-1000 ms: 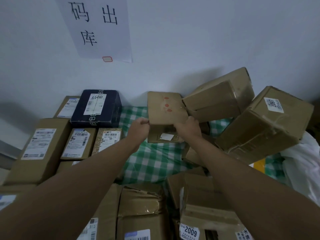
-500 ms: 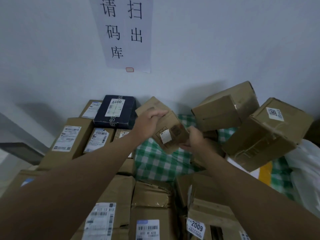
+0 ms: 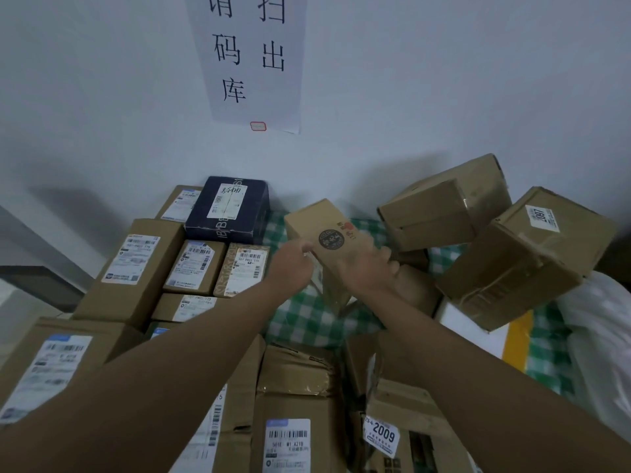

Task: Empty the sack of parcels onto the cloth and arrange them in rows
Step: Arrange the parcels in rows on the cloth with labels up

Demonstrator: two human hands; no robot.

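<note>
Evidently the small brown parcel [image 3: 333,244], flat-faced a second ago, is now turned seal-up, clamped between left hand [image 3: 290,268] and right hand [image 3: 370,271], above the checked cloth [image 3: 307,322] at twelve o'clock; placement pending.

matt cardboard box [image 3: 333,233] (taped), woven checked cloth [image 3: 307,319]

Wall sign [image 3: 251,59] reads 扫码出库; box label [image 3: 381,435] reads 2009.

The sign [image 3: 249,59] runs off the top edge. The right hand [image 3: 367,271] covers the held box's [image 3: 327,233] lower end, its seal print blurred. Labels on the rowed boxes [image 3: 191,264] are too small to read. The sack [image 3: 601,336] is cut by the right edge.
</note>
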